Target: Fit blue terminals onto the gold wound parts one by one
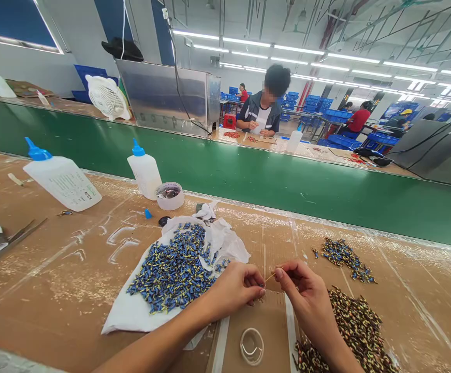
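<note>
A: Okay, hands first?
B: Left hand (236,288) and right hand (302,290) almost meet, both pinched narrow on one thin stick-like piece (271,275), an end each, probably so it stays steady for fine work. Too small to say what it is

A: Around them?
B: Just left of the left hand, blue parts (174,269) heaped on a white cloth (132,311), likely to keep them from scattering. Under the right wrist and further right, a dark striped pile (357,326); a smaller blue cluster (345,256) beyond the right hand. Rubber band (251,346) just below both hands, on the cardboard-covered table (62,280)

A: Further out?
B: Far left beyond the cloth, two blue-capped squeeze bottles (64,178), one lying, one upright, a tape roll (170,195) touching the upright one. Green conveyor belt (248,176) past the table, another person (263,109) working across it
</note>
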`<state>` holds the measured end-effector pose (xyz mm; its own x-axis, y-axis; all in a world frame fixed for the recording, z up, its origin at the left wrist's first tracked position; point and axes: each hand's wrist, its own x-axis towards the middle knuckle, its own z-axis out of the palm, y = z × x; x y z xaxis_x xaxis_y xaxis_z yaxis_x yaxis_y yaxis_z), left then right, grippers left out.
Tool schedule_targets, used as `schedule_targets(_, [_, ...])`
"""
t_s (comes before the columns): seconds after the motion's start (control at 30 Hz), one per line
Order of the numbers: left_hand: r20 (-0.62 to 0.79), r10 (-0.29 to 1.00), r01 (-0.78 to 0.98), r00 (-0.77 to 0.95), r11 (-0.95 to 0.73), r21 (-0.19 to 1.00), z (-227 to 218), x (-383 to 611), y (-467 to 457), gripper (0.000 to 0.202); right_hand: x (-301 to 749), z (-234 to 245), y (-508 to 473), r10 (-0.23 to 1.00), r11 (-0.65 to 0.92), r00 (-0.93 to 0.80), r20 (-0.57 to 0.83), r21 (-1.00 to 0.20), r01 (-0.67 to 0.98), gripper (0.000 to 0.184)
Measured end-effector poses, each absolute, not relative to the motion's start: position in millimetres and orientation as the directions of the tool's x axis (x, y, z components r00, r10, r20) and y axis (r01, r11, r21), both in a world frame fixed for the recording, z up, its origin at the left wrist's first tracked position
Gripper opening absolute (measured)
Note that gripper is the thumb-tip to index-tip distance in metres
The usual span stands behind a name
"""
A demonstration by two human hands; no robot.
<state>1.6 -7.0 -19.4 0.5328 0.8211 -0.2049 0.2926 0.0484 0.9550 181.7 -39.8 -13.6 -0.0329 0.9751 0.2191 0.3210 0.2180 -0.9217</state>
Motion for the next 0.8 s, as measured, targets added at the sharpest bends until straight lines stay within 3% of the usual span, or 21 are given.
schedule_targets(0.8, [-0.181,0.823,0.360,0.539,-0.031,0.933,-19.6,-0.3,-7.4,0.012,179.7,-9.5,-41.7,0.954,0.300,-0.151,0.259,-0.838,0.455,0.024])
